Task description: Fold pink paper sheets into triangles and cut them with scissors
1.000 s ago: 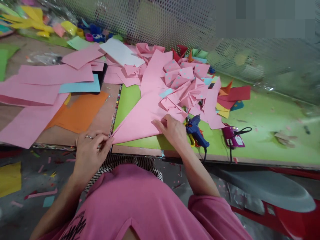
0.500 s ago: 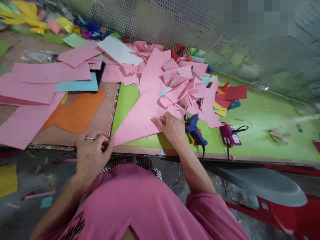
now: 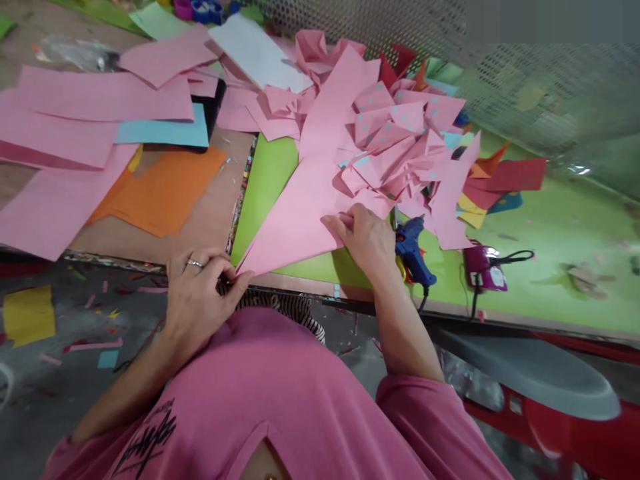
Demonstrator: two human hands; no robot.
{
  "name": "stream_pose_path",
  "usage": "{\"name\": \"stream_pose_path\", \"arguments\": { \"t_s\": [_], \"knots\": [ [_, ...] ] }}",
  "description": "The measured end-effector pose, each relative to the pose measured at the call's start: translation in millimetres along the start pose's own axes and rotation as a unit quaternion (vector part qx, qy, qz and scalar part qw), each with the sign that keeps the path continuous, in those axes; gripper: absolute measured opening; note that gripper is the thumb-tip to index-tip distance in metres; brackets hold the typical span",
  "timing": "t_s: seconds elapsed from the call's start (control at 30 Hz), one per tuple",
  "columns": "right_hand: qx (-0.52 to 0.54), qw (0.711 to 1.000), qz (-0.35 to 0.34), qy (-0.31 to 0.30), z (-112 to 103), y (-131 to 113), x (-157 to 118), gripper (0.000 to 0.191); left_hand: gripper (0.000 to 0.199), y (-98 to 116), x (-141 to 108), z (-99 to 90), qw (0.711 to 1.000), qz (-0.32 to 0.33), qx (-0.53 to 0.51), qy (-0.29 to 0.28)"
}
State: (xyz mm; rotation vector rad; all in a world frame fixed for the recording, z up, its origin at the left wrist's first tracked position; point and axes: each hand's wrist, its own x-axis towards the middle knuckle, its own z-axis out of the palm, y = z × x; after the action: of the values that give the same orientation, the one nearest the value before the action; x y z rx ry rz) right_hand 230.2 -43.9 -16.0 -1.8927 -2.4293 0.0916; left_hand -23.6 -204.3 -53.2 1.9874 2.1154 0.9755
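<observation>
Pink paper triangle (image 3: 300,220): lying on the green table (image 3: 540,267). Left hand (image 3: 197,293) is still pinching its pointed corner at the table edge; right hand (image 3: 367,237) keeps pressing its folded side beside the blue glue gun (image 3: 413,247). Positions unchanged; creasing continuing.

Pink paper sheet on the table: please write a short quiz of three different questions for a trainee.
1. True or false: the left hand pinches the pointed corner of the pink paper sheet.
2. What lies right of the right hand? A) blue glue gun B) stapler C) ruler
3. Fill in: the sheet lies on a ____ board.

Key: 1 true; 2 A; 3 green.
</observation>
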Motion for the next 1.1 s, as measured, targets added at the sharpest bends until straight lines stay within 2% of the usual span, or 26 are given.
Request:
{"name": "stream_pose_path", "arguments": {
  "t_s": [0.23,0.43,0.67,0.73,0.8,0.9,0.97,1.1],
  "knots": [
    [0.008,1.0,0.003,0.005,2,2,1,0.044,0.026,0,-8,0.6,0.999,-0.007,0.002,0.042],
    [0.001,1.0,0.013,-0.002,3,3,4,0.045,0.03,-5,-11,1.3,0.999,-0.023,0.008,0.036],
    [0.002,0.999,0.026,-0.021,-1,3,13,0.044,0.032,-4,-7,-1.9,1.0,0.003,0.014,0.027],
    [-0.002,1.0,0.026,-0.017,-1,3,14,0.043,0.026,-3,-8,-2.4,0.998,0.026,0.023,0.06],
    [-0.007,1.0,0.023,-0.009,0,4,14,0.043,0.024,-1,-10,-3.6,0.991,0.08,0.042,0.101],
    [-0.019,0.999,0.026,0.004,3,5,14,0.045,0.042,6,-11,-5.0,0.973,0.176,0.074,0.13],
    [-0.03,0.999,0.034,0.011,5,7,15,0.047,0.048,13,-8,-3.3,0.967,0.209,0.092,0.113],
    [-0.036,0.998,0.035,0.043,10,14,15,0.052,0.055,31,1,8.2,0.969,0.213,0.116,0.042]
  ]
}}
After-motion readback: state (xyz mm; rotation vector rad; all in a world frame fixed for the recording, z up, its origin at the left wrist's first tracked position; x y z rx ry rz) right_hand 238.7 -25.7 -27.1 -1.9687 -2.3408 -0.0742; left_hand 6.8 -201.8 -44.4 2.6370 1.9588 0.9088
